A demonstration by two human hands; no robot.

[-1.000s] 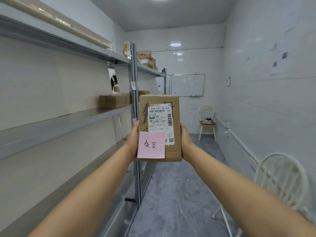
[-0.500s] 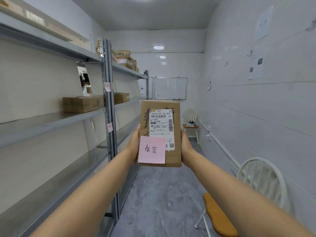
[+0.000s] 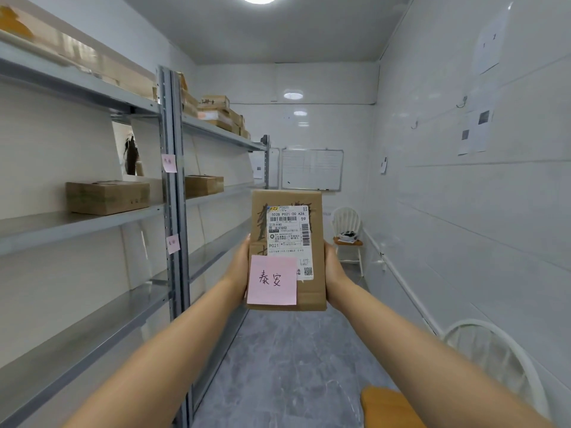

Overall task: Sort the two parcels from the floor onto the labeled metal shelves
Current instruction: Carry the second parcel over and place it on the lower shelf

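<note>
Parcel (image 3: pixel 287 251) gripped upright between left hand (image 3: pixel 239 267) and right hand (image 3: pixel 333 268), in the aisle | shelf post (image 3: pixel 173 193) with pink labels now nearer, more shelving in view | label-matching likely next

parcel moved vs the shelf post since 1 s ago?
Yes. The parcel, held in both hands, then overlapped the shelf post; now it sits clear to the post's right and lower, nearer the whiteboard. The head camera moved too.

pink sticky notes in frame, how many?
3. One on the held parcel, at its lower left. Two on the shelf upright: an upper one and a lower one. More may be hidden further along the shelves.
</note>
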